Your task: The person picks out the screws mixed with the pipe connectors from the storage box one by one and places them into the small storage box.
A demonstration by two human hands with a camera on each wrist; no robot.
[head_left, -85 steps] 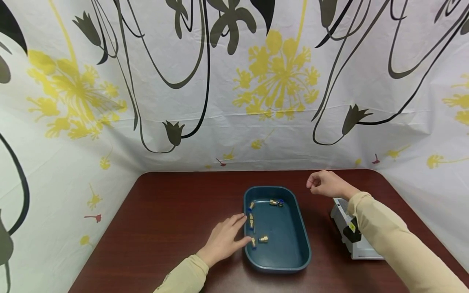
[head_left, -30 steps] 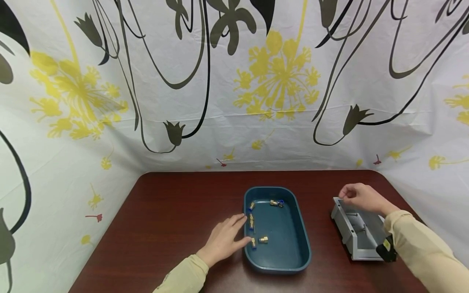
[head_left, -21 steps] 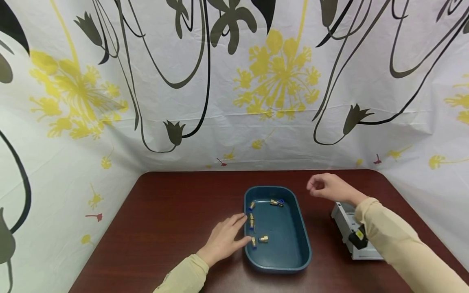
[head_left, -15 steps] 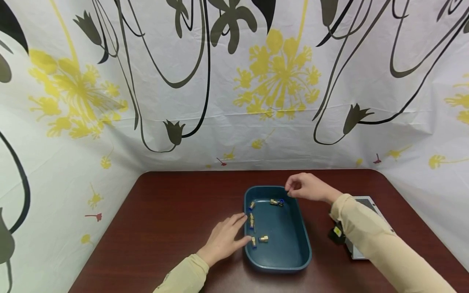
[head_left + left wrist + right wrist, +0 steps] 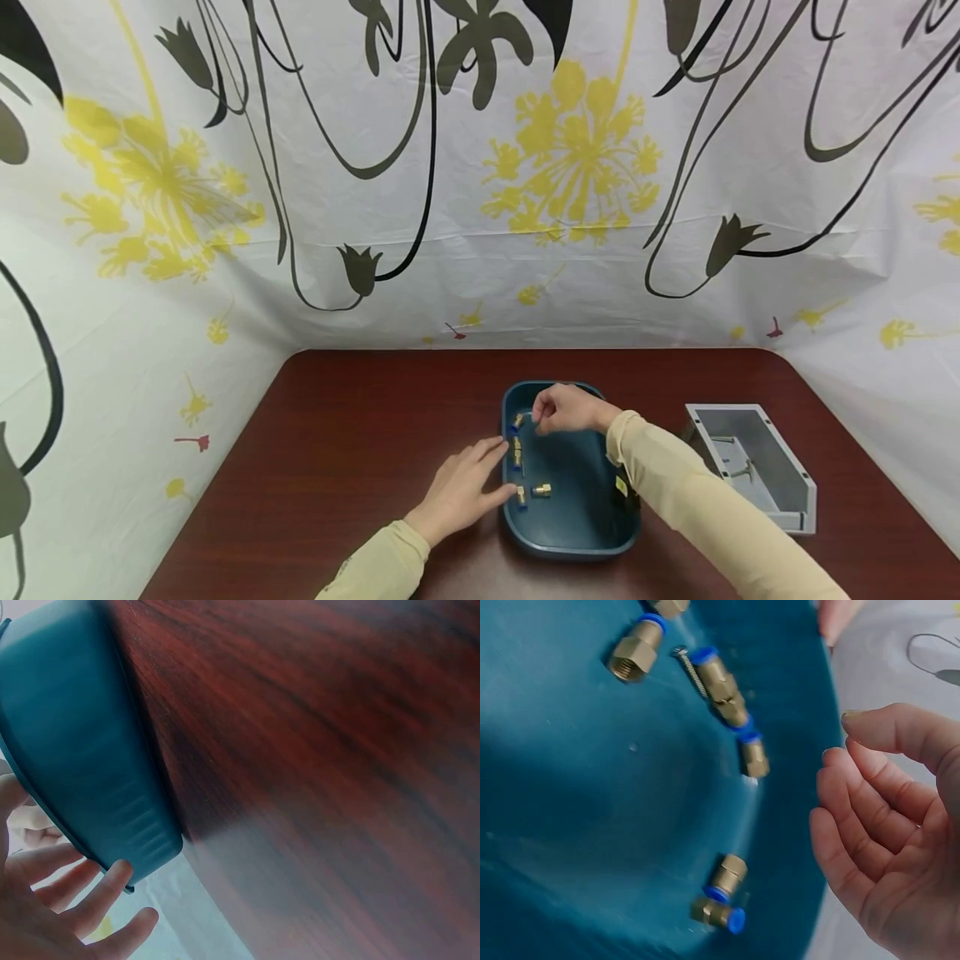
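A dark teal tray holds several brass fittings with blue collars. Among them lies a thin screw, plain in the right wrist view. My left hand rests at the tray's left rim, fingers spread along the outside and over the edge, as the left wrist view also shows. Over the far part of the tray hovers my right hand, its fingers loosely bent. In the right wrist view that hand has nothing between thumb and fingers. Its forearm hides the tray's right side.
To the right stands an open grey box with some metal screws inside. The brown wooden table extends left of the tray. A patterned white cloth hangs behind the table.
My right hand has gone from above the grey box leftward to over the tray, uncovering the box. My left hand has stayed at the tray's rim.
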